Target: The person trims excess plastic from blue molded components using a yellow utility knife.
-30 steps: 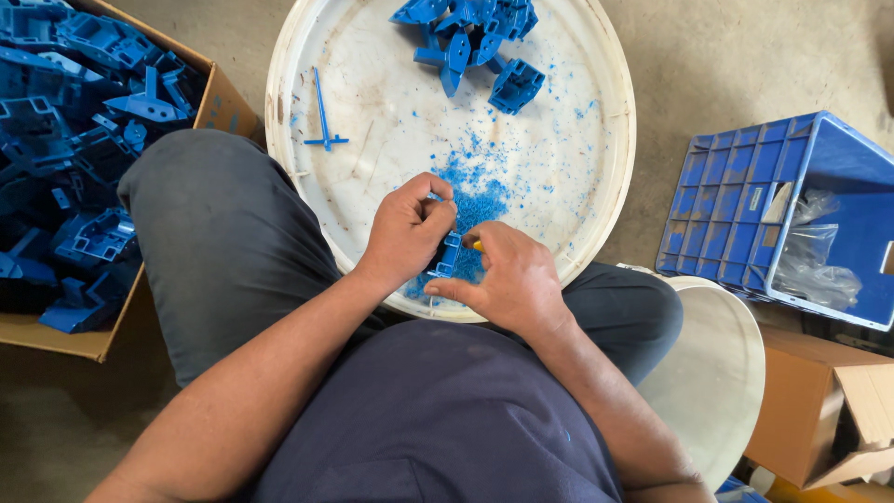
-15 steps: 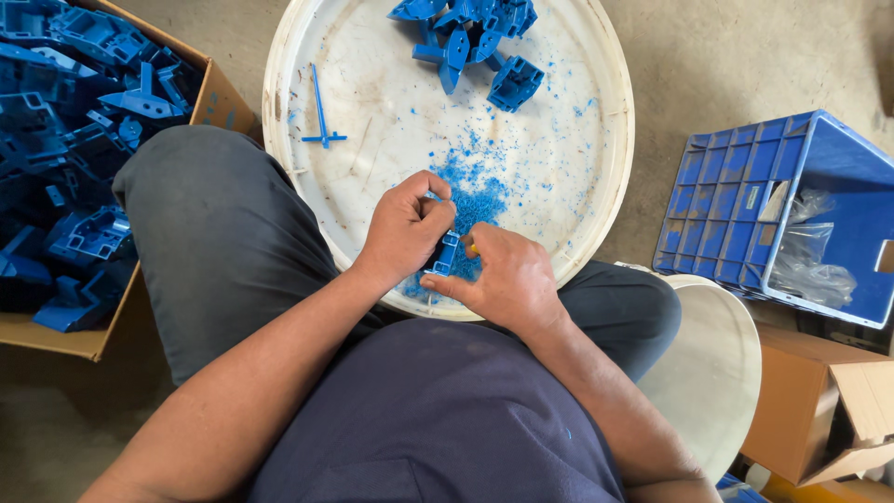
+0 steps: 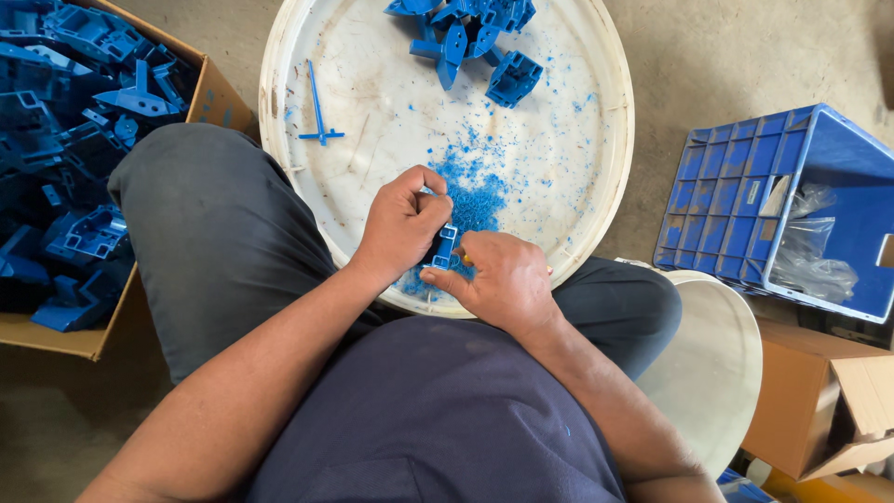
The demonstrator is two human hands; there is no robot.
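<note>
While above the white tray (image 3: 596, 168), both hands' grip (image 3: 402, 226) (image 3: 498, 279) pinching one blue plastic part (image 3: 443, 248).

Blue plastic part (image 3: 443, 250), white round tray (image 3: 391, 140) (blue-flecked), blue crate (image 3: 736, 196).

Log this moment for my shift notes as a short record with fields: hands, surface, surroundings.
left hand: grips a small blue part
right hand: on the same part, fingers at its lower end
surface: white round tray with blue shavings
on tray: pile of blue parts, thin blue sprue
left side: cardboard box of blue parts
right side: blue crate
</note>
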